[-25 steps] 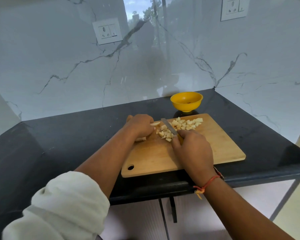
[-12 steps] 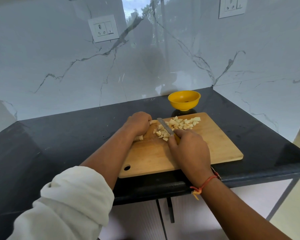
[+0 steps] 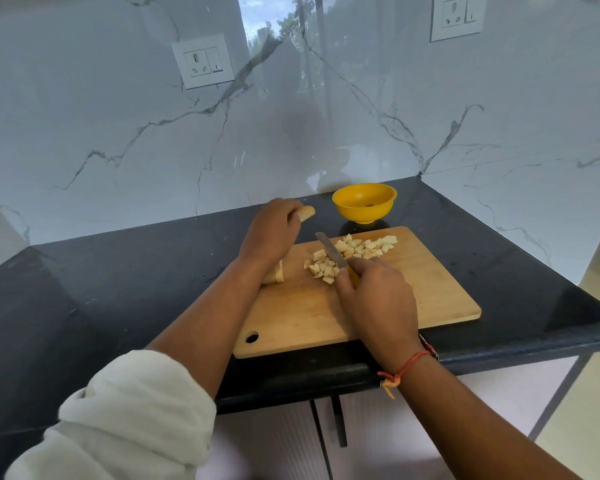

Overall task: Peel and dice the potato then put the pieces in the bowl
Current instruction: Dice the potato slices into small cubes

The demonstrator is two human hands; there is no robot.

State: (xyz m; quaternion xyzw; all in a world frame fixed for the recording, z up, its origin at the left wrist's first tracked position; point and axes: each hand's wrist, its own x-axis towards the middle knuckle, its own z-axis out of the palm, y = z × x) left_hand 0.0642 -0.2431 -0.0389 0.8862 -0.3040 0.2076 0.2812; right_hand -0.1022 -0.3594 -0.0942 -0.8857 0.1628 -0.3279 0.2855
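1. My left hand (image 3: 274,230) is curled round a potato chunk (image 3: 307,213) — the pale end pokes out past my fingers, right at the far-left corner of the cutting board (image 3: 430,296).
2. My right hand (image 3: 378,299) is wrapped tight on the knife (image 3: 329,249) over the board's middle, with the blade angled toward that same corner.
3. The diced potato (image 3: 355,252) sits in a loose heap on the board's far half.
4. Another potato piece (image 3: 277,273) lies on the board's left edge, under my left wrist.
5. The yellow bowl (image 3: 364,202) is just beyond the board's far edge.
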